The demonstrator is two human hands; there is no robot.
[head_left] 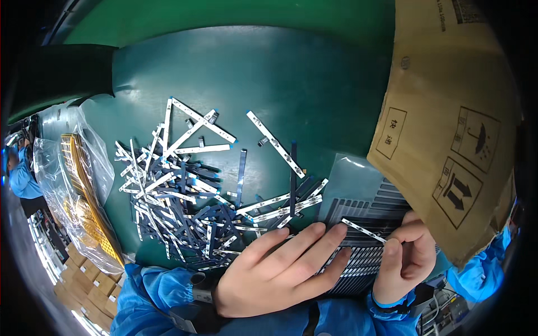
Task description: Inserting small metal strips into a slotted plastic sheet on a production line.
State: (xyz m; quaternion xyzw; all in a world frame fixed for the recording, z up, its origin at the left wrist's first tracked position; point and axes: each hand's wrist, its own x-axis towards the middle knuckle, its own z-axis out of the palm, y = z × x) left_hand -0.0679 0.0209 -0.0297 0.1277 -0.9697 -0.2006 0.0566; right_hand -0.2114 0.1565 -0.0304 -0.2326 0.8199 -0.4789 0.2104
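My right hand (406,260) pinches one end of a thin white flexible circuit strip (363,230) with small dark parts along it. The strip slants over a clear plastic tray (350,179) with narrow slots. Rows of similar strips lie in the tray's near part, partly hidden by my hands. With fingers stretched out, my left hand (280,274) lies palm down between the tray and a heap of loose strips (174,207). Those strips show white or dark faces, some with blue ends. Beyond my left fingertips, a longer white strip (277,147) lies apart from the heap.
A large open cardboard box (420,123) leans in over the tray from the right. To the left, a clear plastic bag (50,162) holds a yellow slotted object (84,185). The green worktop (252,67) stretches behind the heap. Another person (25,173) stands far left.
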